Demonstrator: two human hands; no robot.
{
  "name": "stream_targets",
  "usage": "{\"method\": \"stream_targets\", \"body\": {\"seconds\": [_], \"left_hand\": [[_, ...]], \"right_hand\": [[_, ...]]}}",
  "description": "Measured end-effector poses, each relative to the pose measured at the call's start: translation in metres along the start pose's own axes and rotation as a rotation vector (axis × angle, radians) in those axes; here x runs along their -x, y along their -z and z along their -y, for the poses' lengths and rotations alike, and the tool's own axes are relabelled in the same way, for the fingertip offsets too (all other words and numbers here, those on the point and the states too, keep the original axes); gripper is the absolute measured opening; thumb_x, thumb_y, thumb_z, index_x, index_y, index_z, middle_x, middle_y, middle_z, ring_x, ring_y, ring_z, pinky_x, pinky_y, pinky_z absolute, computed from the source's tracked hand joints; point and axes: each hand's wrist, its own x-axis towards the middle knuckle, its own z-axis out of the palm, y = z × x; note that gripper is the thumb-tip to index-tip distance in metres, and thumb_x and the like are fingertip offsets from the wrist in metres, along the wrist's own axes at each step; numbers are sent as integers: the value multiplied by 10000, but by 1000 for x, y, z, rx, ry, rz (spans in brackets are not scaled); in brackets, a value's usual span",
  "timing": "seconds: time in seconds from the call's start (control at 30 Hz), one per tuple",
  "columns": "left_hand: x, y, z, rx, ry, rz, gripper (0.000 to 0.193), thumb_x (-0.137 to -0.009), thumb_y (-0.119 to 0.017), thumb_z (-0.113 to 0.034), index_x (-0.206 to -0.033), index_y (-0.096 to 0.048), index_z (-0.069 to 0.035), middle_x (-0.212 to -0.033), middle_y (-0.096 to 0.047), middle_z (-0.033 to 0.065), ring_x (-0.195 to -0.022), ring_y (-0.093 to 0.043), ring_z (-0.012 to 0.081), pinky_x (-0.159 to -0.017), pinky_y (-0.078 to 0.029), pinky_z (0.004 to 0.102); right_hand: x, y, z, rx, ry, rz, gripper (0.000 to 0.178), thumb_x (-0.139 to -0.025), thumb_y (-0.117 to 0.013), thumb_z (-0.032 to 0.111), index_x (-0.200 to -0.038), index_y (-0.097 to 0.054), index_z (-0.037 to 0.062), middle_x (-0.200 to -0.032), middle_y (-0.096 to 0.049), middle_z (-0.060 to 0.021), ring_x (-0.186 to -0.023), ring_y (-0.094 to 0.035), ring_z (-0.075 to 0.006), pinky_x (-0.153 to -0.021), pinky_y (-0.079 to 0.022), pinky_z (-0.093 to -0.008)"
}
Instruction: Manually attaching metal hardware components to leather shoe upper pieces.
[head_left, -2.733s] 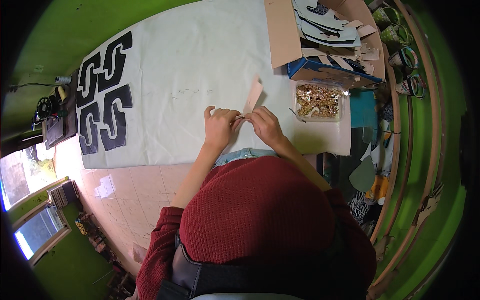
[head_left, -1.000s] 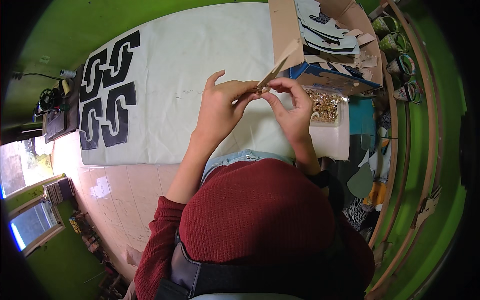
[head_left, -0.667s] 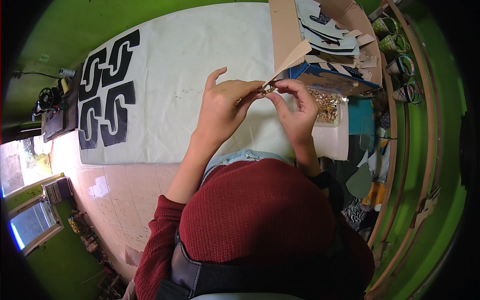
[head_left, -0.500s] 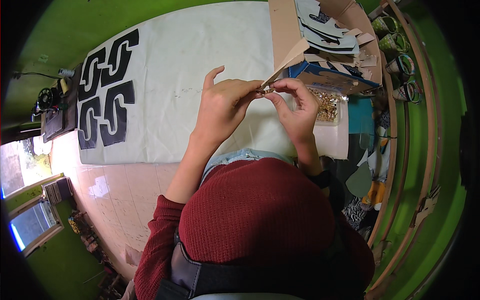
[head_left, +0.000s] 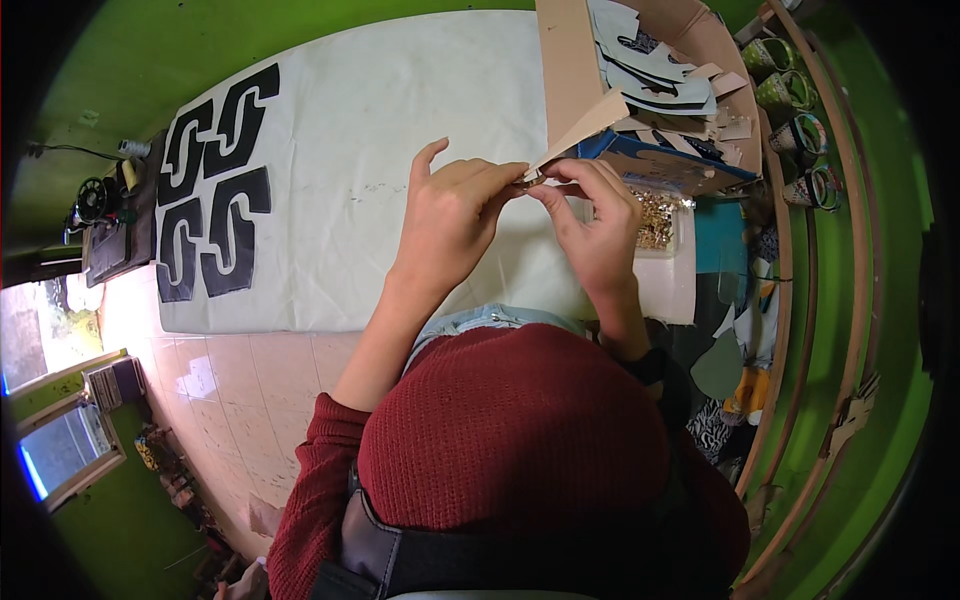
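Observation:
Over the table, my left hand (head_left: 447,222) pinches the lower end of a beige strip (head_left: 588,125) between thumb and fingers, its little finger raised. My right hand (head_left: 598,218) closes thumb and forefinger at the same spot, close against the left fingertips. A small gold-coloured metal piece (head_left: 530,181) shows between the two hands; its exact shape is too small to tell. The strip slants up and to the right from the fingers. Just beyond my right hand sits a clear tray (head_left: 684,238) of many small shiny gold metal pieces (head_left: 655,220), partly hidden by the hand.
Black S-shaped cutouts (head_left: 232,235) lie at the left of the pale-covered table (head_left: 400,80). An open cardboard box (head_left: 650,160) full of cut scraps stands at the far right. A sewing machine (head_left: 100,205) is at the left, and small patterned baskets (head_left: 785,90) line the right wall.
The strip's free end has swung slightly to the right and down. Both hands stay together with nearly the same pinch, and the metal piece is now more covered by the fingers.

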Motion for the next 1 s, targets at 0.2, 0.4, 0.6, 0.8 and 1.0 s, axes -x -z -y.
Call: {"method": "stream_targets", "body": {"seconds": [0.2, 0.4, 0.6, 0.8, 1.0], "left_hand": [[1, -1, 2, -33, -48, -30, 144, -811, -648, -94, -954, -670, -107, -739, -640, 18, -714, -602, 192, -960, -350, 450], [-4, 2, 2, -14, -31, -36, 166, -799, -648, -72, -960, -670, -105, -742, -651, 27, -718, -609, 195, -960, -352, 450], [-7, 4, 0, -17, -53, -36, 184, -789, -637, -37, -961, -670, -92, -755, -657, 31, -731, -616, 199, -950, -366, 437], [-6, 7, -2, 57, 5, 21, 169, -768, -642, -23, -928, -665, -73, -776, -665, 59, -736, -627, 235, -934, -387, 439], [-25, 7, 6, 126, 50, 84, 160, -771, -667, -44, -928, -670, -73, -747, -657, 59, -668, -605, 229, -949, -383, 446]], "right_hand": [[-23, 19, 11, 292, 96, 300, 171, -796, -669, 163, -895, -619, 33, -810, -628, -110, -795, -590, -288, -673, -472, -378], [-31, 21, 14, 407, 188, 378, 184, -799, -666, 193, -879, -611, 37, -772, -597, -109, -797, -584, -289, -681, -473, -390], [-33, 19, 9, 424, 239, 367, 186, -784, -680, 204, -832, -610, 39, -762, -598, -96, -775, -581, -283, -665, -477, -381], [-34, 22, 2, 302, 337, 329, 163, -749, -704, 156, -815, -619, 34, -750, -600, -85, -743, -580, -267, -641, -481, -369], [-46, 24, 0, 242, 300, 376, 154, -713, -711, 44, -830, -622, -5, -768, -614, -111, -742, -578, -295, -656, -469, -362]]}}
